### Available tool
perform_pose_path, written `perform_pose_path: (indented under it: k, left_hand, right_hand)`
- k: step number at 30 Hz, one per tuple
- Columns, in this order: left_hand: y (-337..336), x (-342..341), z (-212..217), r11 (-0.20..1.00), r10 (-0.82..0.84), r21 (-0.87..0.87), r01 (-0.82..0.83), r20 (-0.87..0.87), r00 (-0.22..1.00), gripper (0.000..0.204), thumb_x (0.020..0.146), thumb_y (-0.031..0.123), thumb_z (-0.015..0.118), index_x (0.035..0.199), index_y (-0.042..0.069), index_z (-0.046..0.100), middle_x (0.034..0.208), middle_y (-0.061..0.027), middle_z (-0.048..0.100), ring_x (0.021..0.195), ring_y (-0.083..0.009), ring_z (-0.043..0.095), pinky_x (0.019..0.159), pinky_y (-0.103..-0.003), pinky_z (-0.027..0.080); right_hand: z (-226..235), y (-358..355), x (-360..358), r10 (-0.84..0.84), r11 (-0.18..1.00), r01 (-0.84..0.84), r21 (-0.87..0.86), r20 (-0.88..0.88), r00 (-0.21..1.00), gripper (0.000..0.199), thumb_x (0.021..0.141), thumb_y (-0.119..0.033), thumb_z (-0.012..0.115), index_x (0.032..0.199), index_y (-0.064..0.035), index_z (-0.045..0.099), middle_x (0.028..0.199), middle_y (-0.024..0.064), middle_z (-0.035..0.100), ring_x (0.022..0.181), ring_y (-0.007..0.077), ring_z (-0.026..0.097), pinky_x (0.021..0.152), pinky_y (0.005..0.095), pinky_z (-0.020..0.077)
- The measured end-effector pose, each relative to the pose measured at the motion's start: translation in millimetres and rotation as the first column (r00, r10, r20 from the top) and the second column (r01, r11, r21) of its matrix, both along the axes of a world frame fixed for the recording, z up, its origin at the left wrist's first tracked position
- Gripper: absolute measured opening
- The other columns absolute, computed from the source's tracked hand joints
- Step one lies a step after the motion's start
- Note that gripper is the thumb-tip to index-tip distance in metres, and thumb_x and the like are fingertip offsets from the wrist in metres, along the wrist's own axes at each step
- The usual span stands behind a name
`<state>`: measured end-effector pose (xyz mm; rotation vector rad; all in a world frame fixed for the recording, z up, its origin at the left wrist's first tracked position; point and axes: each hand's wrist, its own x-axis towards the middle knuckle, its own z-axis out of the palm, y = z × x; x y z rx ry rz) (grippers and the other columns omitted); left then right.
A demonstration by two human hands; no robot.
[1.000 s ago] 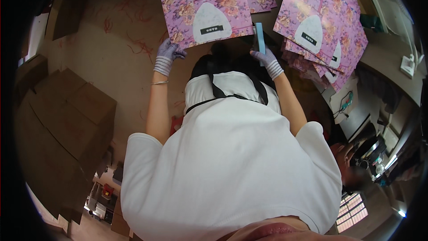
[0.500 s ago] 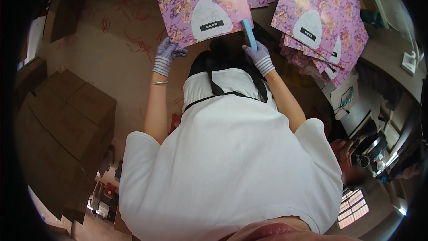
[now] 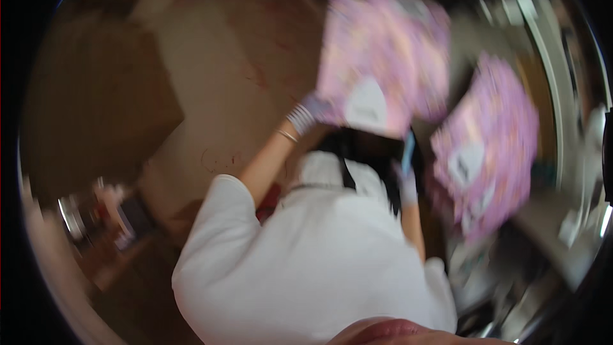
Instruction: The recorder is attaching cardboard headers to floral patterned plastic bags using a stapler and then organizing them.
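Note:
My left hand (image 3: 314, 110), in a lilac glove with a striped cuff, is closed on the lower left corner of a pink floral sheet (image 3: 357, 45). The sheet bears a pale rounded-triangle patch near its lower edge; motion smears its print. My right hand (image 3: 405, 179), gloved alike, is closed round a slim light-blue bar (image 3: 408, 147). The bar stands upright at the sheet's lower right corner; I cannot tell whether they touch. Behind that sheet, to the right, show more of the same floral sheets (image 3: 429, 45).
A fanned stack of matching floral sheets (image 3: 495, 134) lies to the right, beside a grey work surface (image 3: 543, 207). Large brown cartons (image 3: 96, 102) stand at the left. Red strands are scattered on the floor (image 3: 198, 70).
The whole view has swung, so the sheets and both hands appear farther right and lower, and blurred. My left hand now overlaps the sheet's corner more. The blue bar remains in my right hand.

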<state>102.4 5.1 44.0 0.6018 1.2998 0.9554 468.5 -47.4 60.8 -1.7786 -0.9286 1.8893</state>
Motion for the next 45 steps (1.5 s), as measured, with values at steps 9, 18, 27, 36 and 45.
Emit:
perform_pose_path:
  k: [9, 18, 27, 36, 45]
  left_hand:
    - [-38, 202, 75, 0.911, 0.228, 0.307, -0.275, 0.18, 0.957, 0.017, 0.081, 0.011, 0.051, 0.093, -0.002, 0.053, 0.081, -0.0009, 0.057, 0.08, -0.0091, 0.05, 0.074, -0.026, 0.044]
    - [-42, 211, 114, 0.951, 0.111, 0.284, -0.124, 0.063, 0.992, 0.021, 0.082, 0.019, 0.053, 0.088, -0.001, 0.057, 0.071, 0.0006, 0.054, 0.066, -0.0079, 0.045, 0.057, -0.027, 0.04]
    - [35, 257, 94, 0.723, -0.495, 0.567, 0.394, 0.029, 0.868, 0.036, 0.079, 0.005, 0.049, 0.115, 0.001, 0.046, 0.087, -0.0021, 0.057, 0.077, -0.0096, 0.049, 0.072, -0.025, 0.044]
    - [75, 290, 143, 0.559, -0.814, 0.087, 0.825, 0.246, 0.526, 0.03, 0.082, 0.007, 0.045, 0.111, -0.001, 0.046, 0.086, -0.0093, 0.06, 0.067, -0.0181, 0.06, 0.063, -0.028, 0.05]
    - [91, 179, 96, 0.881, -0.459, 0.103, 0.461, -0.046, 0.887, 0.014, 0.078, 0.015, 0.053, 0.081, 0.002, 0.057, 0.061, -0.0066, 0.055, 0.047, -0.0136, 0.052, 0.044, -0.027, 0.044]
  right_hand:
    - [-71, 61, 181, 0.563, 0.747, -0.589, 0.31, 0.179, 0.807, 0.038, 0.075, -0.019, 0.061, 0.104, 0.0042, 0.053, 0.09, 0.0114, 0.055, 0.081, 0.0208, 0.049, 0.077, 0.032, 0.0407]
    - [-80, 103, 41, 0.832, 0.375, -0.833, 0.407, 0.249, 0.496, 0.048, 0.072, -0.027, 0.062, 0.109, 0.0022, 0.05, 0.097, 0.0156, 0.054, 0.089, 0.0252, 0.05, 0.08, 0.0337, 0.0406]
    - [-61, 8, 90, 0.4, 0.875, -0.481, 0.056, 0.476, 0.783, 0.059, 0.069, -0.035, 0.062, 0.114, 0.0003, 0.047, 0.105, 0.0198, 0.053, 0.097, 0.0295, 0.05, 0.083, 0.0354, 0.0405]
    - [-50, -54, 48, 0.196, 0.981, -0.171, -0.096, 0.475, 0.858, 0.071, 0.063, -0.044, 0.065, 0.115, 0.0012, 0.046, 0.11, 0.0253, 0.051, 0.102, 0.0359, 0.05, 0.085, 0.0375, 0.0406]
    - [-44, -60, 18, 0.231, 0.949, -0.313, 0.031, 0.605, 0.762, 0.06, 0.064, -0.031, 0.069, 0.114, -0.0042, 0.047, 0.104, 0.0238, 0.054, 0.096, 0.0378, 0.052, 0.084, 0.0389, 0.0429]
